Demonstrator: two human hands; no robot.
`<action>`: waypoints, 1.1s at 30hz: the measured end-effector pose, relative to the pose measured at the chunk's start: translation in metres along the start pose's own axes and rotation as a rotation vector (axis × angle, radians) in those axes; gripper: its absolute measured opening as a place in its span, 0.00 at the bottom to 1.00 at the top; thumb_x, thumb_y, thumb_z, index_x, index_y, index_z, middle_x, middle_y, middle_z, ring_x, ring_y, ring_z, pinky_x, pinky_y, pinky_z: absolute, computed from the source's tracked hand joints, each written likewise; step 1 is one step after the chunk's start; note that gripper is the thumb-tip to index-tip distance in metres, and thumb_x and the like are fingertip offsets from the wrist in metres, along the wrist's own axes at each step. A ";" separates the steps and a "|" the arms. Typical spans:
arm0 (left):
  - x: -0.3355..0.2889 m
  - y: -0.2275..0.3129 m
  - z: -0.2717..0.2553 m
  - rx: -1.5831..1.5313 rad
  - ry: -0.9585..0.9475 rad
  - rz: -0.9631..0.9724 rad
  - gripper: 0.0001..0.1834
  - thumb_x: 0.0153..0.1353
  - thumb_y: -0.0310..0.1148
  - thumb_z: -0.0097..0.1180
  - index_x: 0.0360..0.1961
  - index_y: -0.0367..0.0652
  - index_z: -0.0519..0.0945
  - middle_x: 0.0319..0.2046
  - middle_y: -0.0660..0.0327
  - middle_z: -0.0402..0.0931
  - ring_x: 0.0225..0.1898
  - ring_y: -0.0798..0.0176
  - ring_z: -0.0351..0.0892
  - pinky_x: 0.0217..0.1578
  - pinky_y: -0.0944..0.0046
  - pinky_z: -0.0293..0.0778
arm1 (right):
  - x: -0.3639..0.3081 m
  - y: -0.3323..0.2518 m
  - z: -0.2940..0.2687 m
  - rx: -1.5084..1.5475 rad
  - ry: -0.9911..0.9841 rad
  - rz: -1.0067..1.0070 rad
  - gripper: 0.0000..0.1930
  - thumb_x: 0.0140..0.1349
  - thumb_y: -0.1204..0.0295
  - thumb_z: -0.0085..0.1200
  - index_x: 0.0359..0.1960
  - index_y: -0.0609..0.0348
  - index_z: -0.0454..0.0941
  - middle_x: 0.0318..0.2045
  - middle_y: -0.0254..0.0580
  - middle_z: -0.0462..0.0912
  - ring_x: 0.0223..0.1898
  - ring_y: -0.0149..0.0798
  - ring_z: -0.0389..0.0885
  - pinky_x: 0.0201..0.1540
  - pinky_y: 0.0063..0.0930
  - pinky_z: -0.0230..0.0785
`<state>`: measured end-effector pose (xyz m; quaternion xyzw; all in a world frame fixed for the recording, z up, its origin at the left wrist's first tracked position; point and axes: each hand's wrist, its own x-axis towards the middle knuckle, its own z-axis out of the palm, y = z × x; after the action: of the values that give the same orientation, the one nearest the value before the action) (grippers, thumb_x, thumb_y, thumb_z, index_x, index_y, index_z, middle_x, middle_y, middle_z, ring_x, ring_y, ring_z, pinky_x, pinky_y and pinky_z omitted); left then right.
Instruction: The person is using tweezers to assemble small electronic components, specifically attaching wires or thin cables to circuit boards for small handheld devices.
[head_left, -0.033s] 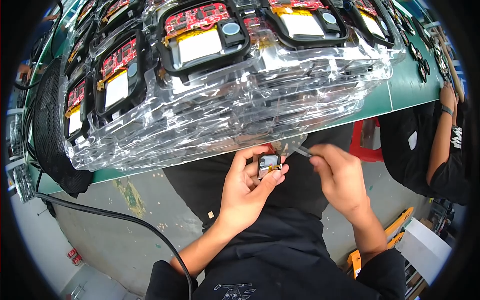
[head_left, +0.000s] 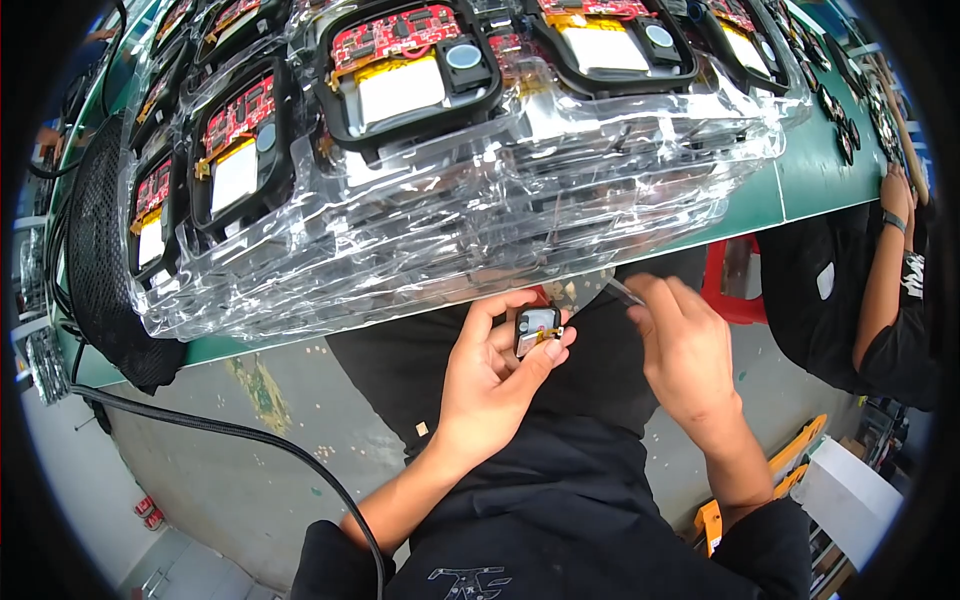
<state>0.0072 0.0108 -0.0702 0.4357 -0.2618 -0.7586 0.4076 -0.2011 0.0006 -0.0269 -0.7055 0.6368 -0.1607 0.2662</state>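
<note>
Bright even light, glare on clear plastic trays [head_left: 480, 240], sharp centre, fisheye bending, black vignetted rim

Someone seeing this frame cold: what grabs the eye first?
A tall stack of clear plastic trays fills the green bench's near edge, its top tray holding black frames with red circuit boards and pale batteries. Below it, over the person's lap, the left hand pinches a small black module while the right hand holds a thin tool to it.

A small black square module [head_left: 537, 330] with a pale face is pinched upright in the left hand [head_left: 495, 385], below the green table's [head_left: 800, 190] near edge.
</note>
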 end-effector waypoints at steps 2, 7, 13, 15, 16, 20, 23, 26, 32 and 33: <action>0.001 0.000 -0.001 0.027 0.002 0.016 0.26 0.70 0.17 0.57 0.65 0.37 0.63 0.55 0.43 0.80 0.57 0.51 0.83 0.58 0.55 0.82 | -0.003 0.005 0.006 -0.404 0.049 -0.007 0.15 0.64 0.73 0.64 0.50 0.60 0.77 0.35 0.43 0.79 0.31 0.49 0.84 0.30 0.41 0.75; 0.001 -0.002 -0.003 0.100 -0.023 0.043 0.31 0.67 0.13 0.58 0.69 0.35 0.64 0.56 0.46 0.80 0.57 0.55 0.84 0.56 0.62 0.82 | 0.005 -0.006 -0.002 0.091 -0.037 -0.050 0.16 0.62 0.71 0.67 0.50 0.59 0.80 0.35 0.44 0.81 0.32 0.50 0.84 0.32 0.40 0.77; -0.004 0.012 -0.001 0.557 -0.100 0.055 0.30 0.64 0.11 0.57 0.68 0.34 0.70 0.52 0.54 0.83 0.51 0.66 0.84 0.51 0.67 0.81 | 0.014 -0.028 0.012 0.290 -0.171 -0.189 0.15 0.62 0.67 0.67 0.49 0.56 0.82 0.32 0.43 0.82 0.30 0.52 0.84 0.32 0.43 0.78; -0.006 0.009 0.000 0.589 -0.062 0.061 0.29 0.65 0.13 0.58 0.67 0.34 0.72 0.51 0.56 0.84 0.48 0.68 0.84 0.51 0.67 0.81 | 0.013 -0.025 0.023 0.224 -0.156 -0.175 0.12 0.62 0.68 0.66 0.45 0.56 0.81 0.33 0.44 0.82 0.31 0.54 0.84 0.32 0.44 0.78; -0.006 0.006 0.000 0.509 -0.059 0.038 0.28 0.66 0.13 0.58 0.68 0.34 0.71 0.51 0.56 0.84 0.49 0.68 0.84 0.51 0.66 0.81 | 0.013 -0.024 0.021 0.225 -0.161 -0.149 0.10 0.63 0.72 0.64 0.44 0.58 0.80 0.33 0.47 0.84 0.32 0.57 0.84 0.33 0.45 0.77; -0.004 0.003 -0.004 0.249 -0.053 -0.044 0.25 0.70 0.17 0.56 0.68 0.33 0.70 0.52 0.55 0.83 0.49 0.68 0.83 0.48 0.67 0.82 | 0.015 -0.020 0.010 0.422 -0.228 0.004 0.11 0.63 0.78 0.61 0.46 0.62 0.79 0.35 0.51 0.86 0.35 0.59 0.85 0.37 0.41 0.78; -0.003 -0.001 -0.008 0.184 -0.062 -0.045 0.23 0.72 0.19 0.55 0.66 0.33 0.71 0.52 0.55 0.83 0.48 0.68 0.83 0.46 0.68 0.82 | 0.010 -0.020 0.006 0.601 -0.268 0.075 0.11 0.62 0.78 0.62 0.47 0.63 0.80 0.36 0.51 0.87 0.37 0.58 0.86 0.39 0.39 0.78; -0.004 -0.010 -0.012 0.246 -0.052 0.002 0.21 0.72 0.19 0.54 0.65 0.33 0.73 0.51 0.55 0.83 0.47 0.68 0.83 0.45 0.68 0.82 | 0.010 -0.023 0.000 0.438 -0.274 0.058 0.11 0.62 0.79 0.62 0.45 0.64 0.82 0.37 0.52 0.87 0.37 0.56 0.87 0.40 0.38 0.79; -0.002 -0.007 -0.002 0.432 0.021 0.139 0.18 0.71 0.17 0.52 0.61 0.33 0.76 0.49 0.55 0.84 0.45 0.70 0.83 0.45 0.68 0.83 | 0.013 -0.025 -0.002 0.367 -0.210 0.003 0.08 0.60 0.80 0.64 0.41 0.65 0.84 0.33 0.50 0.86 0.33 0.55 0.86 0.37 0.39 0.77; -0.001 -0.006 -0.001 0.404 0.022 0.146 0.18 0.71 0.16 0.52 0.61 0.32 0.76 0.49 0.55 0.84 0.45 0.70 0.83 0.46 0.68 0.83 | 0.012 -0.025 -0.001 0.369 -0.211 0.002 0.08 0.60 0.80 0.64 0.41 0.65 0.84 0.33 0.50 0.86 0.33 0.55 0.86 0.37 0.39 0.77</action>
<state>0.0057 0.0153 -0.0748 0.4965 -0.4350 -0.6545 0.3686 -0.1796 -0.0104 -0.0124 -0.6571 0.5659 -0.1996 0.4562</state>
